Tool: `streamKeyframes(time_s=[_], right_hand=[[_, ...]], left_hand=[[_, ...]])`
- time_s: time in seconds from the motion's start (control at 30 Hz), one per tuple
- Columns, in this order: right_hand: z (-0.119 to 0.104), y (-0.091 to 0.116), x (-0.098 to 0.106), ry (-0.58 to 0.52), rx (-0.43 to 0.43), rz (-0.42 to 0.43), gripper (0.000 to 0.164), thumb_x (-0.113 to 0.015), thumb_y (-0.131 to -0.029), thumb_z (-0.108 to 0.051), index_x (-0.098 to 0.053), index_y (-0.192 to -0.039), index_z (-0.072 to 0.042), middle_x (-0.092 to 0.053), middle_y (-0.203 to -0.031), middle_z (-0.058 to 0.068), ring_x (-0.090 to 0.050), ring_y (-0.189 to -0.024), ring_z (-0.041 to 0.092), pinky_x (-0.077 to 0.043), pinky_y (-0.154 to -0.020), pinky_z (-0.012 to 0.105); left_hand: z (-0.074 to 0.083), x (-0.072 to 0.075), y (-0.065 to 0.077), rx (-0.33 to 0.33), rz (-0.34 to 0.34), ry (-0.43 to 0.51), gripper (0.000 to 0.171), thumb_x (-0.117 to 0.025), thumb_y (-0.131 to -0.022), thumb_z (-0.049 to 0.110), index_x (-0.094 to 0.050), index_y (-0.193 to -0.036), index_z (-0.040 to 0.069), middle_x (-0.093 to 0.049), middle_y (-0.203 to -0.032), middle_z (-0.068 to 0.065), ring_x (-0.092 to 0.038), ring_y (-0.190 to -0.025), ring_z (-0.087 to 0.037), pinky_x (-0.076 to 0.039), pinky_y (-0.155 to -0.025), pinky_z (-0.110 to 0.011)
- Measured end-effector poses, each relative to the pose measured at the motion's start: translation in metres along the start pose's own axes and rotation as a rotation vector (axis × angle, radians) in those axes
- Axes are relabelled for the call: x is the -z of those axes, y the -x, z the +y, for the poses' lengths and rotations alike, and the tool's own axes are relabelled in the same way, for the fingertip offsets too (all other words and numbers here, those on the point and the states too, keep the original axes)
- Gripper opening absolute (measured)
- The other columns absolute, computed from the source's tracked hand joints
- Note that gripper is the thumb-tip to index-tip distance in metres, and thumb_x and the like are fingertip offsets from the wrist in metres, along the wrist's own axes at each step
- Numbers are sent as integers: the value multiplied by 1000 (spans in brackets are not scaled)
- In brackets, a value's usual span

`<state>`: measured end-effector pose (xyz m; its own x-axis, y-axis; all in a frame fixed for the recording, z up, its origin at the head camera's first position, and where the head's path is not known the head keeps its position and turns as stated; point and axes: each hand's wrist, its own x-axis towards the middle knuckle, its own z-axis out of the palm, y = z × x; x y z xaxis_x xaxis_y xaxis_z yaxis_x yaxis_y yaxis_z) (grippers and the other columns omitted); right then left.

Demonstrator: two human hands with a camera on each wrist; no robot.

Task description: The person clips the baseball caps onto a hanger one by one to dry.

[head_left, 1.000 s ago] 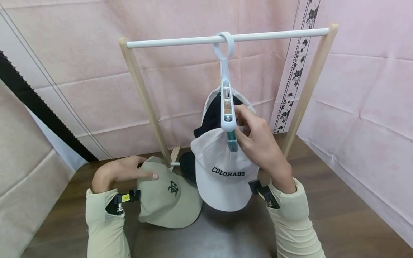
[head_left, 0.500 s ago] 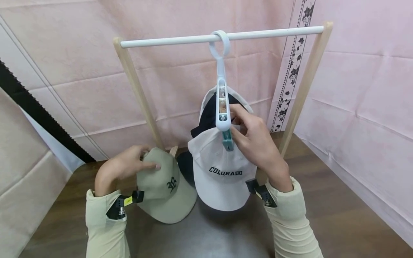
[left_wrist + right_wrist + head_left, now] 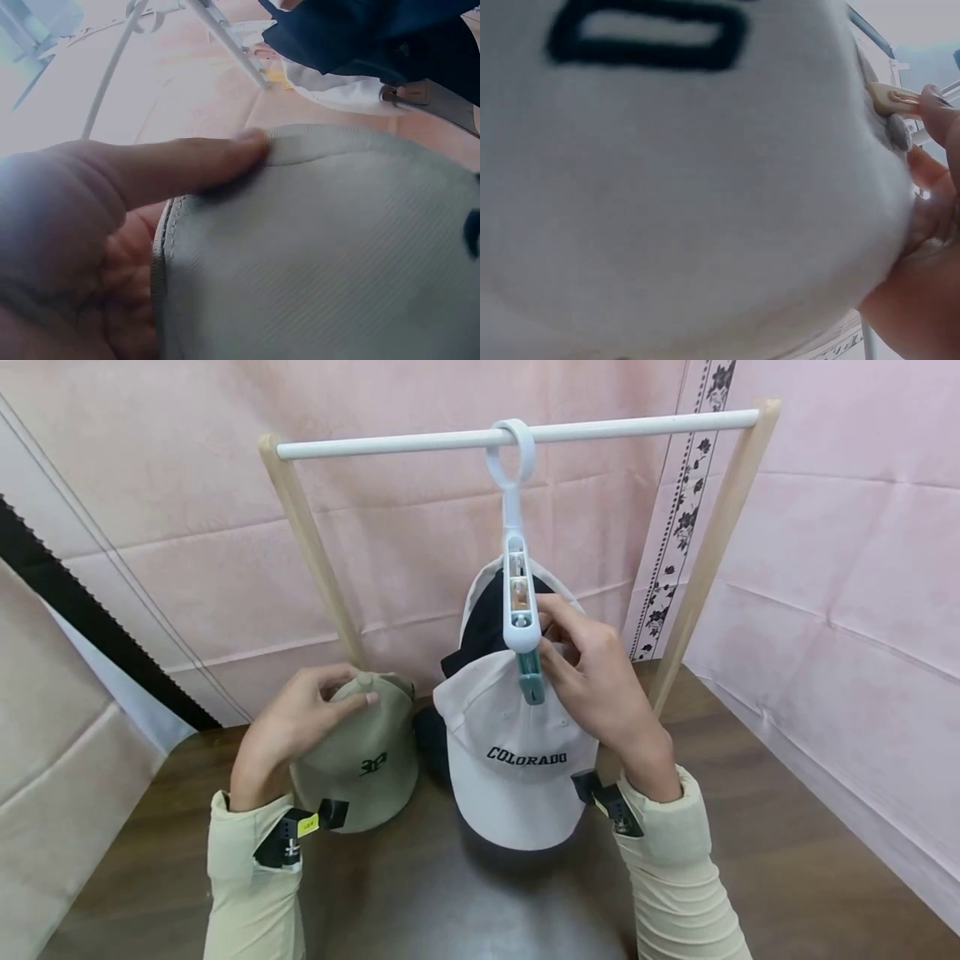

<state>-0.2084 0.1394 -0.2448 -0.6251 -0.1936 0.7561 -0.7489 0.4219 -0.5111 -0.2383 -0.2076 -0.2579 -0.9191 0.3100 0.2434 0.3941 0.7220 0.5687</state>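
Note:
A sage-green baseball cap (image 3: 352,777) with dark embroidered lettering is gripped in my left hand (image 3: 296,718). The left wrist view shows the thumb (image 3: 202,161) over the cap's edge, the other fingers behind it. A white baseball cap (image 3: 517,802) marked COLORADO hangs at the front of a pale blue clip hanger (image 3: 516,535), below a teal clip (image 3: 531,677). My right hand (image 3: 607,685) reaches beside the hanger. In the right wrist view it pinches a cream clip (image 3: 892,99) near the white cap's button (image 3: 900,133). Some right fingertips are hidden behind the hanger.
The hanger's ring loops over a white rod (image 3: 390,445) between wooden posts (image 3: 708,552). Behind the white cap hangs a navy cap (image 3: 483,627) with a white one around it. A dark cap part (image 3: 431,739) shows lower down. Pink cloth (image 3: 420,527) backs the brown table (image 3: 420,902).
My left hand has risen slightly and turned the green cap, drawing its brim left, away from the white cap. My right hand stays at the hanger.

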Motion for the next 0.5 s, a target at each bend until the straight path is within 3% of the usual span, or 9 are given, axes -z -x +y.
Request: streamKeyframes(time_s=[0.23,0.5], right_hand=[[-1,0,-1,-14,24,37,29,-66,-100,1,-67,-129,1,-63,-100,10,-55,-85,19,-43,-66,26],[-1,0,-2,-34,-5,49,33,-60,-97,10,-68,-127,1,-64,-101,10,-56,-84,19,-45,-66,25]], left_hand=[[2,2,1,-132,56,127,22,-63,-107,21,-72,-124,12,-69,-113,-5,-60,-99,-16,-49,-81,-24],[22,6,13,-223,144,129,24,-52,-105,6,-75,-111,11,-65,-93,-5,-53,-77,-16,-45,-66,-28]])
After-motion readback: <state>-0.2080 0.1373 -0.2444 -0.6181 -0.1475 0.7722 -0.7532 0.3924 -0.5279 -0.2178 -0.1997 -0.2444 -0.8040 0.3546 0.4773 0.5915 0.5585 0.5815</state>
